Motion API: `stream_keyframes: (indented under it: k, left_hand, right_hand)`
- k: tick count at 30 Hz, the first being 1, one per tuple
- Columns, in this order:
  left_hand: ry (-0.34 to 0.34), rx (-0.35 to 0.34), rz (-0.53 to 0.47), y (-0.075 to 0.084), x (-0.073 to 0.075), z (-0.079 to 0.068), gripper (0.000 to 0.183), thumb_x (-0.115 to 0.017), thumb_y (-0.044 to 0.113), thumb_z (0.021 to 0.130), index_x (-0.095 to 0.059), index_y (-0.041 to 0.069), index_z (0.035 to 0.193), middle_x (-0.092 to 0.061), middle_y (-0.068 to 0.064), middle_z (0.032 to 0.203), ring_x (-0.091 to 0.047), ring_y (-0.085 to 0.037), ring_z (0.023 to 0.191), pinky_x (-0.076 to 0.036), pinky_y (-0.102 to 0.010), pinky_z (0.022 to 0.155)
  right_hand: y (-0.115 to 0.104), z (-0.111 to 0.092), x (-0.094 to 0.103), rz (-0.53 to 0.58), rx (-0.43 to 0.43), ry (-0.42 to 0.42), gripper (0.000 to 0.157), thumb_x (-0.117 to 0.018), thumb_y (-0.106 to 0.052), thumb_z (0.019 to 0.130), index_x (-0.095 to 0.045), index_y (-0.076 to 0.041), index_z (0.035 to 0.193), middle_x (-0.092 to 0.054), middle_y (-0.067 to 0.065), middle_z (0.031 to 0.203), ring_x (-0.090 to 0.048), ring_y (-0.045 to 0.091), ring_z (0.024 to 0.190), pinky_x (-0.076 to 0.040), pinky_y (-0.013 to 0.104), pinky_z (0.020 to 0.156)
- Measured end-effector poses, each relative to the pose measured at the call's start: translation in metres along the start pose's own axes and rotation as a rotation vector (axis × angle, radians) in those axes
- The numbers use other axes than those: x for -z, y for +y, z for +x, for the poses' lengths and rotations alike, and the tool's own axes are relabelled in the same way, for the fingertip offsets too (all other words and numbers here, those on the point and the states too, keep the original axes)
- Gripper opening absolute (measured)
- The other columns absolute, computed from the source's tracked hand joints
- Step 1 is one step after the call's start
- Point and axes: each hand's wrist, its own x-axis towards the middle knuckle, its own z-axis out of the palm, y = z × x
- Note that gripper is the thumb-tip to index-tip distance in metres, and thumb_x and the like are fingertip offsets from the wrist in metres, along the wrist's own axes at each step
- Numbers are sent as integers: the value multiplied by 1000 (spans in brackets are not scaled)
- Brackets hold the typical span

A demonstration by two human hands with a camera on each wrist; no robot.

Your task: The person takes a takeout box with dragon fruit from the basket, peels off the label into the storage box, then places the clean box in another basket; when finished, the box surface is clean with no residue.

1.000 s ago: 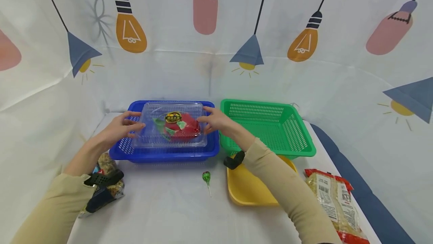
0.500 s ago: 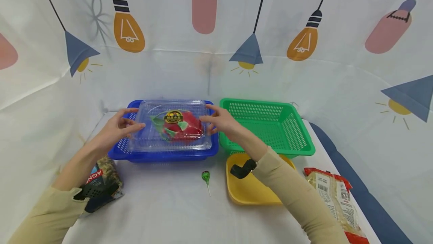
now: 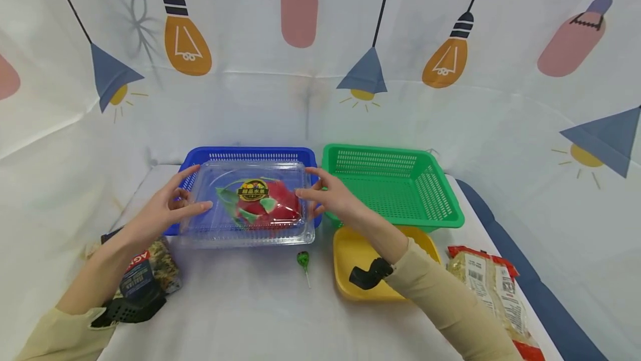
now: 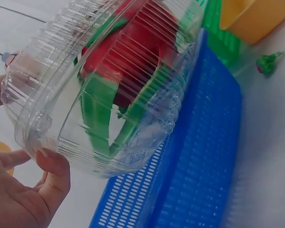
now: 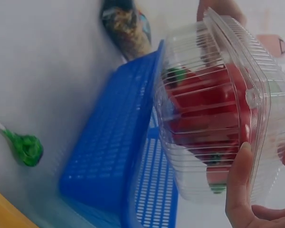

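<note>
A clear plastic clamshell box (image 3: 247, 233) with a dark round label hangs level above the blue basket (image 3: 250, 151). Inside lies a red fruit with green scales, which looks like a dragon fruit (image 3: 285, 202). My left hand (image 3: 162, 205) holds the box by its left end, thumb toward me. At the opposite end my right hand (image 3: 333, 197) grips it between thumb and fingers. In the left wrist view the left thumb (image 4: 54, 173) presses the box's rim. The right wrist view shows the box's underside above the blue basket's edge.
A green basket (image 3: 453, 211) stands right of the blue one, with a yellow bin (image 3: 345, 288) in front. A green lollipop (image 3: 303, 260) lies on the white table. Packets lie at the left (image 3: 160, 263) and right (image 3: 493, 288).
Both hands have lifted the clamshell box out of the blue basket and drawn it toward me. The fruit inside moved along with it. The baskets and packets stay in place.
</note>
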Motion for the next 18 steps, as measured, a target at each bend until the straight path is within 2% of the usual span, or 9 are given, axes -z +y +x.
stream_keyframes:
  k: [4, 6, 12, 15, 18]
  left_hand:
    - [-31, -7, -18, -5, -4, -10, 87, -60, 27, 100, 3, 38, 160, -33, -11, 112, -47, -16, 83, -39, -37, 67]
    - [-47, -20, -29, -7, -7, -16, 88, -61, 25, 100, 2, 40, 160, -34, -12, 108, -47, -16, 78, -39, -37, 61]
    - [-79, -53, -77, -14, -16, -36, 92, -64, 15, 98, -1, 38, 161, -35, -13, 98, -36, -19, 58, -37, -37, 49]
    - [-75, -46, -67, -18, -18, -46, 93, -65, 13, 96, -4, 37, 161, -37, -15, 98, -37, -19, 57, -39, -36, 48]
    - [-62, -28, -21, -23, -21, -56, 93, -67, 15, 95, -4, 39, 160, -42, -18, 106, -45, -18, 66, -41, -34, 50]
  right_hand:
    - [5, -9, -5, 10, -15, -15, 71, -69, -30, 95, -32, -21, 155, -53, 11, 105, -61, 19, 68, -56, 32, 74]
    - [8, -14, -7, 18, -20, -33, 72, -70, -29, 95, -32, -21, 155, -53, 10, 103, -62, 19, 70, -56, 31, 74]
    - [20, -32, -15, 75, 13, -123, 74, -68, -23, 96, -27, -16, 157, -51, 9, 96, -63, 20, 70, -58, 32, 71]
    - [26, -39, -20, 87, 33, -153, 73, -68, -22, 96, -28, -13, 157, -51, 8, 93, -62, 19, 75, -59, 34, 70]
    - [32, -45, -26, 99, 37, -165, 73, -69, -22, 95, -29, -13, 156, -51, 7, 92, -61, 19, 77, -60, 34, 69]
